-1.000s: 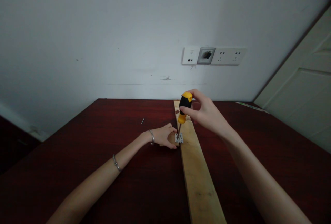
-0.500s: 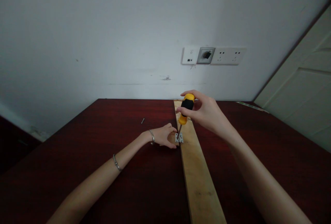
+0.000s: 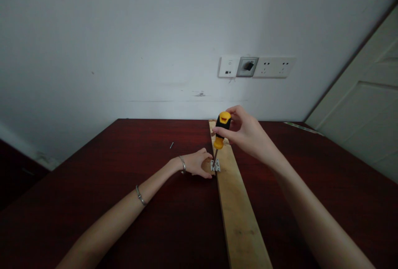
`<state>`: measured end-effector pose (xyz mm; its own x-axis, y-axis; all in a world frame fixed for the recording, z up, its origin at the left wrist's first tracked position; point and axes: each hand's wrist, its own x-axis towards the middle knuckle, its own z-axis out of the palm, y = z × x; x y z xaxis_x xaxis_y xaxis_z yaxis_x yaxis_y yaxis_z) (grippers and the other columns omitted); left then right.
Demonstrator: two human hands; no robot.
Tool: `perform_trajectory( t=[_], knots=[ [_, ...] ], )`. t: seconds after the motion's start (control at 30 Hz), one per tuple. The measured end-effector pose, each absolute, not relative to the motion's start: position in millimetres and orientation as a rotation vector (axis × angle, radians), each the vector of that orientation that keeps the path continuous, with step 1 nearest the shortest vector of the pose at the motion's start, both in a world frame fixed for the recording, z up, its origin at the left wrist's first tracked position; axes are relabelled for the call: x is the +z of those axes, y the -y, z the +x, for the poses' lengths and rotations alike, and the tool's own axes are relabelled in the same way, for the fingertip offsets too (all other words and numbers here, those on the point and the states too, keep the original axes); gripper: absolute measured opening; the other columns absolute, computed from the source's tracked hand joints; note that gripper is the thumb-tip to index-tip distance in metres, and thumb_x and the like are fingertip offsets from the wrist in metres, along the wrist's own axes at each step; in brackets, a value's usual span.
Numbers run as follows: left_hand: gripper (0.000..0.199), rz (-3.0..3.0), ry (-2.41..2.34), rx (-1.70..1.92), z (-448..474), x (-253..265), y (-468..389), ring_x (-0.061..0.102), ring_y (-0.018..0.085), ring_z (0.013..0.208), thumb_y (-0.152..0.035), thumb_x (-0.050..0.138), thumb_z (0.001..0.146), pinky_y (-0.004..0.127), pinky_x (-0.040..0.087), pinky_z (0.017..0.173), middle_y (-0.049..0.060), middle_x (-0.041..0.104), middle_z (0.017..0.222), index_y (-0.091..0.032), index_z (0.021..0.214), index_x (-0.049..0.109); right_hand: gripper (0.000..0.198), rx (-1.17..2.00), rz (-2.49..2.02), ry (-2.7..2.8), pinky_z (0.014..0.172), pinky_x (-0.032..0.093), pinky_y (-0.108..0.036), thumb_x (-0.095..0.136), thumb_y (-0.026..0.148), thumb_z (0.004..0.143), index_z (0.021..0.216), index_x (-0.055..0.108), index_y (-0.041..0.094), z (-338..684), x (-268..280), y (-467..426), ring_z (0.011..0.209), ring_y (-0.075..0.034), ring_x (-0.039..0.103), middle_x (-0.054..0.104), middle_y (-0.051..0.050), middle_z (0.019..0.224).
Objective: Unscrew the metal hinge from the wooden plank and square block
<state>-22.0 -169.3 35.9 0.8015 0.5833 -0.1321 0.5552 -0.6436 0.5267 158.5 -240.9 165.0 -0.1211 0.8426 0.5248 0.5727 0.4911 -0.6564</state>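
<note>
Screwdriver (image 3: 219, 142) with a yellow and black handle stands tilted in the right hand (image 3: 248, 134), its top leaning slightly right and its shaft running down to the left part of a pale metal hinge (image 3: 218, 168). The right hand's thumb and fingers grasp the handle from both sides; whether the tip sits inside one of the hinge's holes is too small to tell. The hinge lies flat across the seam between a long wooden board (image 3: 239, 207) and a small wooden piece (image 3: 207, 167) just beside its left edge. The left hand (image 3: 197, 163) grasps that small piece, thumb at the near edge and fingers at the far one. A loose screw (image 3: 171, 145) lies on the dark red worktop (image 3: 130, 153), beyond the left wrist, which wears a bracelet (image 3: 183, 164); a bangle (image 3: 140, 195) circles the forearm. On the wall (image 3: 155, 32), a row of sockets (image 3: 275, 67) includes a grey-framed unit (image 3: 239, 70) holding a black piece (image 3: 249, 66).
</note>
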Motion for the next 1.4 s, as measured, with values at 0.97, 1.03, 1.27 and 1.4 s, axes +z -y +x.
perform_trajectory(
  t=[0.97, 1.03, 1.27, 1.4],
  knots=[
    [0.066, 2.423, -0.867, 0.050, -22, 41, 173, 0.053, 0.023, 0.100, -0.045, 0.076, 0.063, 0.032, 0.045, 0.089, 0.006, 0.043, 0.108, -0.017, 0.117, 0.050, 0.038, 0.211, -1.201, 1.916, 0.069, 0.050, -0.034, 0.063, 0.027, 0.076, 0.113, 0.059, 0.020, 164, 177, 254, 0.079, -0.019, 0.061, 0.066, -0.005, 0.094],
    [0.067, 2.421, -0.869, 0.053, -22, 40, 172, 0.052, 0.023, 0.102, -0.044, 0.076, 0.063, 0.033, 0.044, 0.092, 0.006, 0.044, 0.109, -0.016, 0.118, 0.050, 0.036, 0.171, -1.179, 1.926, 0.070, 0.050, -0.034, 0.065, 0.034, 0.076, 0.108, 0.060, 0.020, 165, 177, 253, 0.080, -0.019, 0.060, 0.065, -0.005, 0.094],
    [0.068, 2.421, -0.833, 0.073, -23, 37, 170, 0.050, 0.025, 0.108, -0.044, 0.076, 0.063, 0.036, 0.041, 0.097, 0.007, 0.044, 0.114, -0.018, 0.120, 0.049, 0.038, 0.121, -1.130, 1.965, 0.073, 0.053, -0.035, 0.070, 0.033, 0.073, 0.107, 0.061, 0.019, 163, 177, 254, 0.084, -0.019, 0.060, 0.062, -0.007, 0.098],
    [0.068, 2.406, -0.815, 0.085, -23, 36, 169, 0.049, 0.025, 0.110, -0.044, 0.077, 0.063, 0.036, 0.041, 0.097, 0.007, 0.044, 0.115, -0.019, 0.120, 0.049, 0.045, 0.360, -1.095, 1.918, 0.067, 0.056, -0.032, 0.064, 0.025, 0.076, 0.120, 0.055, 0.021, 163, 176, 256, 0.082, -0.018, 0.062, 0.062, -0.007, 0.108]
  ],
)
